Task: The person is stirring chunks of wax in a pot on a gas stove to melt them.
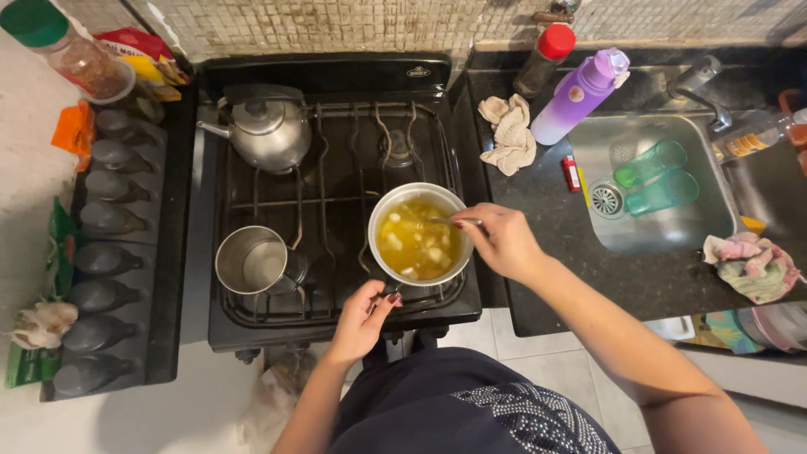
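A: Where is the pot and who has it?

B: The small pot [419,235] sits on the front right burner of the black stove [336,202], full of yellow liquid with pale chunks. The left hand [363,319] is clenched around the pot's handle at the front edge of the stove. The right hand [503,240] grips a metal utensil [450,222] whose far end dips into the liquid.

A: What else is on the stove?

B: 2 more vessels: a steel kettle [267,130] on the back left burner and an empty steel mug [252,262] on the front left, just beside the pot. The back right burner [397,147] is bare.

A: Anything crowding the right arm?

B: The dark counter [588,277] lies under it. Near the stove's edge rests a crumpled cream cloth [508,134]; behind it stand a purple bottle [580,94] and a dark bottle with a red cap [545,59]. A small red lighter [572,173] lies beside the sink [723,227], which holds 2 green glasses [656,176] on their sides. A bunched rag [752,265] sits at the sink's front right corner.

A: And to the left?

B: A dark rack of lidded jars [105,252] runs along the stove, with garlic bulbs [42,324] at its outer side and a green-lidded jar [71,50] at the top.
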